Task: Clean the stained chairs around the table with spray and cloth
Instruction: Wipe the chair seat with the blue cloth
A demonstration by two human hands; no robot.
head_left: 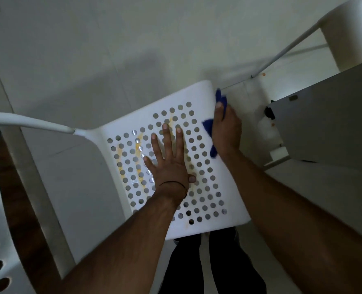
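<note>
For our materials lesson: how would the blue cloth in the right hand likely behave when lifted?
The blue cloth probably hangs floppy: it bunches and pokes out around the right hand. Likely light, since that one grip holds it. Unlikely to slip much on the perforated white chair seat.

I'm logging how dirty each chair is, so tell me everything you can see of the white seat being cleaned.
The white chair seat looks like smooth moulded plastic, pierced by rows of round holes. Yellow-orange streaks mark its left and middle part, which glistens as if wet. It lies turned at an angle over the pale floor. The left hand presses flat on its middle with fingers spread; the right hand grips its right edge, holding a blue cloth against it.
</note>
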